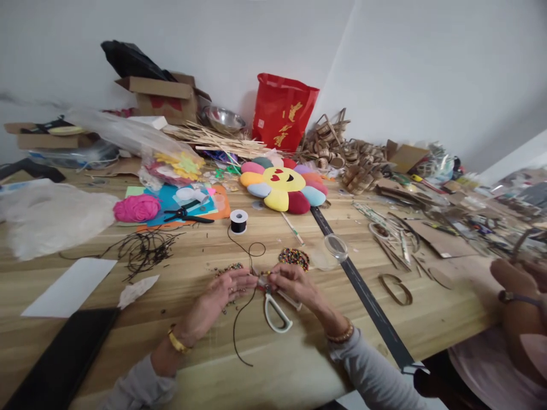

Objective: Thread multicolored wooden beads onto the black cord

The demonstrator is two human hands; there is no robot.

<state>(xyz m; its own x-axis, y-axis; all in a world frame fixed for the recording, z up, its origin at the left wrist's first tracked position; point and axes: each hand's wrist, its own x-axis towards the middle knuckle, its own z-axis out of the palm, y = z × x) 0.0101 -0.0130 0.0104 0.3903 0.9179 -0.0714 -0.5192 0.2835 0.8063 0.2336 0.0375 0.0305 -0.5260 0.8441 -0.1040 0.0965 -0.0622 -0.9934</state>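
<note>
My left hand (228, 286) has its fingers stretched together over the black cord (243, 316), pinching it at the fingertips. Close by on the right, my right hand (294, 283) is closed, thumb against forefinger, at a small yellowish bead (267, 273). The fingertips of both hands nearly meet. From a white spool (239, 221), the cord loops toward my fingers, and its loose end trails down the table. White-handled scissors (277, 314) lie below my hands, their blades partly hidden. Loose small beads (231, 267) are scattered behind my left hand; a heap of multicoloured beads (294, 258) sits behind my right.
A flower-shaped cushion (284, 183) and red bag (282, 111) stand behind. Left are tangled cord (147, 249), pliers (183, 214) and a black tablet-like slab (64, 356). A dark strip (371, 307) crosses the right side; another person's arm (519, 307) is at far right.
</note>
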